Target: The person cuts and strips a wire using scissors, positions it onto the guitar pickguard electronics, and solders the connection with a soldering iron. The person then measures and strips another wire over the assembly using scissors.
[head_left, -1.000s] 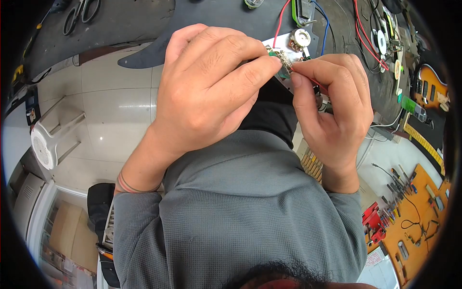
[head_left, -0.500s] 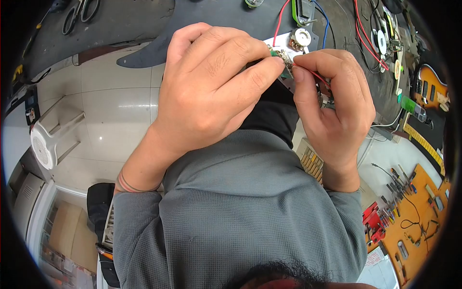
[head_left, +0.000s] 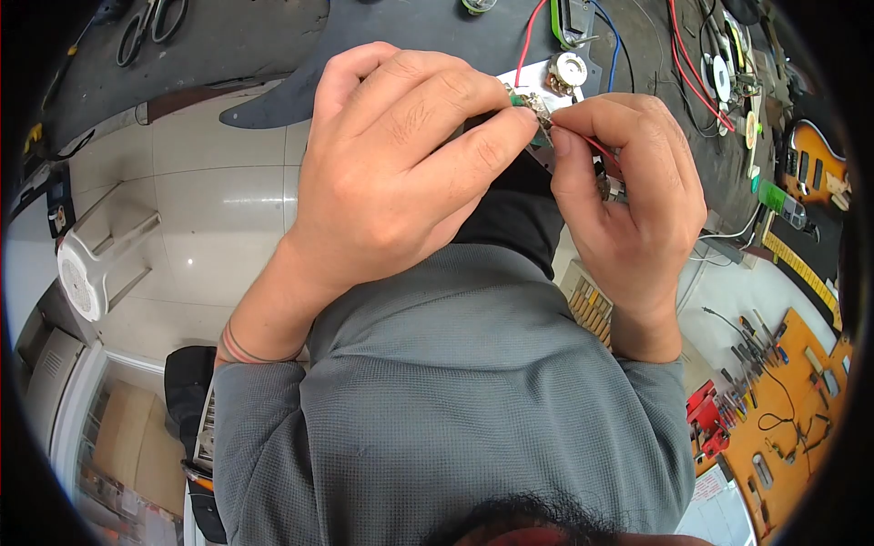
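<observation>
Between the fingertips of my left hand (head_left: 391, 168) is a small metal part with a green edge (head_left: 537, 109), probably a switch, partly hidden by the fingers. On its other side, my right hand (head_left: 642, 182) pinches a thin red wire (head_left: 596, 146) close to the part, thumb below and index finger above. Beside them a round pot with a pale top (head_left: 568, 70) sits on a white plate (head_left: 535, 76). A dark pickguard-like sheet (head_left: 373, 45) lies on the bench behind the left hand.
Scissors (head_left: 150, 27) lie at the upper left. A green-edged tool (head_left: 572, 23), blue wire (head_left: 616, 55) and red wires (head_left: 692, 77) are at the upper right. A white stool (head_left: 84, 273) stands left, a guitar body (head_left: 815, 164) and an orange tool board (head_left: 787, 400) right.
My right hand has shifted slightly, and its fingertips have closed nearer together on the red wire beside the part. The left hand has moved slightly over the part.
</observation>
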`<act>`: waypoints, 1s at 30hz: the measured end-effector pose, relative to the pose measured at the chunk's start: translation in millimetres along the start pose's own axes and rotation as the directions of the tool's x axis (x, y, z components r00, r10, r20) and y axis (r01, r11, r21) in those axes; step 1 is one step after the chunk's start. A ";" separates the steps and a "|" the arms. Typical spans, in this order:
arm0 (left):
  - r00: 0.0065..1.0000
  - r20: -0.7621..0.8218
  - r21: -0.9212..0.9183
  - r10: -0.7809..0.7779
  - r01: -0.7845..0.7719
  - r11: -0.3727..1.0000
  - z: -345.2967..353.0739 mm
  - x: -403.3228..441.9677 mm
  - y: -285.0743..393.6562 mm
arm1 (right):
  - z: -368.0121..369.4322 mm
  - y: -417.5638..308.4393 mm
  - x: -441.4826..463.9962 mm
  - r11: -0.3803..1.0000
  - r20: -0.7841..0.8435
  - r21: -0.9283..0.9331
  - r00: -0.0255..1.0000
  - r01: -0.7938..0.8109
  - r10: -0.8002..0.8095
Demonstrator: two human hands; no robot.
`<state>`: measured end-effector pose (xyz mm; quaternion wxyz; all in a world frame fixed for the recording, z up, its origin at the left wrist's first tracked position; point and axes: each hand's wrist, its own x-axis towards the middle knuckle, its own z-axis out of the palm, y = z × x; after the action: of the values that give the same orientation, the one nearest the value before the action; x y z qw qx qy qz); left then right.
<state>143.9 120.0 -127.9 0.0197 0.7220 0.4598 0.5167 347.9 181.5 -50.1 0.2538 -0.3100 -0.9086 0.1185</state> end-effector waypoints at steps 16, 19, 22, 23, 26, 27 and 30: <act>1.000 0.022 -0.005 0.009 -0.009 1.000 -1.1 1.3 0.3 | -4.3 -1.7 0.5 1.000 0.025 0.010 1.000 -0.004 0.004; 1.000 0.022 0.000 0.011 -0.011 1.000 -1.5 1.8 0.6 | -5.1 -2.4 1.2 1.000 0.040 0.021 0.999 -0.018 0.017; 1.000 0.024 0.007 0.018 -0.018 1.000 -1.9 2.4 0.4 | -8.3 -4.3 2.5 0.998 0.068 0.032 0.997 -0.045 0.043; 0.999 0.028 0.008 0.019 -0.020 1.000 -2.7 3.2 0.5 | -9.0 -4.6 3.0 0.998 0.077 0.036 0.996 -0.054 0.051; 0.999 0.030 0.016 0.036 -0.036 0.999 -2.8 3.6 -0.4 | -11.1 -5.1 4.4 0.995 0.097 0.049 0.992 -0.082 0.077; 0.999 0.030 0.019 0.041 -0.042 0.999 -2.7 3.5 -0.7 | -12.0 -5.2 4.9 0.994 0.104 0.053 0.991 -0.091 0.085; 0.998 0.030 0.022 0.053 -0.053 0.998 -2.0 2.8 -1.1 | -14.3 -5.6 6.3 0.991 0.130 0.067 0.986 -0.114 0.105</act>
<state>141.8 121.6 -125.4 0.0046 0.7417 0.4461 0.5009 348.4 181.9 -33.5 0.2004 -0.3418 -0.8993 0.1850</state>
